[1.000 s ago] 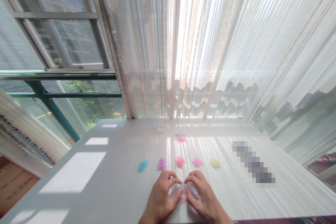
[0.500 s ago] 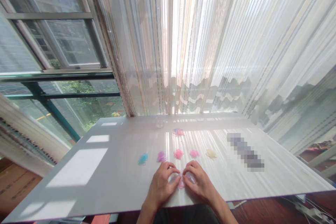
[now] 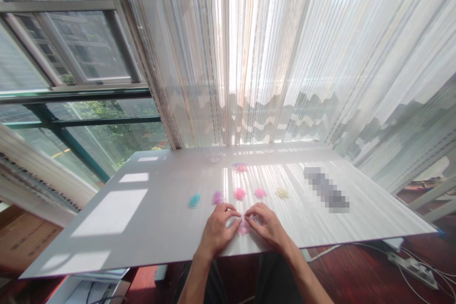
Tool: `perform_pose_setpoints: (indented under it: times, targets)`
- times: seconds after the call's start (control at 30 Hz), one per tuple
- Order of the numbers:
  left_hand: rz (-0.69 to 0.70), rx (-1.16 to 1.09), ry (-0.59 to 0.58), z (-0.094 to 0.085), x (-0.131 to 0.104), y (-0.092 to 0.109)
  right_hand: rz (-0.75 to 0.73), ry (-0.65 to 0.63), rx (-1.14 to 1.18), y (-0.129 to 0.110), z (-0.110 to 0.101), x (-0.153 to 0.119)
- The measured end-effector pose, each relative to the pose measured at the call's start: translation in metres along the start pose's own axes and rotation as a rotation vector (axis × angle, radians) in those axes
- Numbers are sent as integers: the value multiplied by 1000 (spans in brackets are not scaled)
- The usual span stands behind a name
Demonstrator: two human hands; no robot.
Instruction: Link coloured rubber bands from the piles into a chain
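Near the front edge of the white table (image 3: pixel 171 228), a small pink pile (image 3: pixel 243 228) lies between my two hands. My left hand (image 3: pixel 221 229) has its thumb and fingertips together at the pile's left side. My right hand (image 3: pixel 265 224) is pinched the same way on the other side; whatever the fingertips hold is too small to make out. Beyond them is a row of small piles: teal (image 3: pixel 194 200), purple (image 3: pixel 217 197), red-pink (image 3: pixel 240 194), pink (image 3: pixel 260 192) and pale yellow (image 3: pixel 282 193). A mixed pink and purple pile (image 3: pixel 240 167) lies farther back.
A clear round container (image 3: pixel 216 156) stands near the table's back edge. A pixelated dark object (image 3: pixel 327 191) lies to the right. Sheer curtains (image 3: pixel 270 57) hang behind the table. A cardboard box (image 3: pixel 28 242) is at the left, and a power strip (image 3: pixel 413 266) with cables lies on the floor.
The view has tipped down, so the table and hands appear higher and more floor shows. Both hands remain pinched at the pink pile, with their fingertips slightly shifted.
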State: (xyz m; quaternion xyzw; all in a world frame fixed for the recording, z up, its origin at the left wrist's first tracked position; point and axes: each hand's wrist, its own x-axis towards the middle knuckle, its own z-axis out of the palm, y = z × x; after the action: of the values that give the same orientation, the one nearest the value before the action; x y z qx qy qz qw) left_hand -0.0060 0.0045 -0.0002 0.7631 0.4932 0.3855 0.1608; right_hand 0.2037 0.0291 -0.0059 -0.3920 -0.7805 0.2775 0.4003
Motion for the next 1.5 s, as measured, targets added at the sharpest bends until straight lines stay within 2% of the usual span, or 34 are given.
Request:
perform_pose_setpoints:
  times: [0.33,0.57,0.8,1.0,1.2,1.3,1.5]
  targets:
    - [-12,-45,69,-1,3,-2,142,49,69,-1,-1,1]
    - [-27,-81,39,4,8,3,171,71,77,-2,-2,2]
    - [2,-89,61,9,5,7,233,58,113,-3,-4,0]
    - [-19,-105,-10,6,3,8,205,19,126,-6,-5,0]
    - [-20,-38,97,8,4,2,119,120,27,-4,-2,1]
    - [-9,18,96,9,4,1,30,161,-41,-2,1,1]
    - [11,74,53,11,4,1,-35,94,-131,5,8,1]
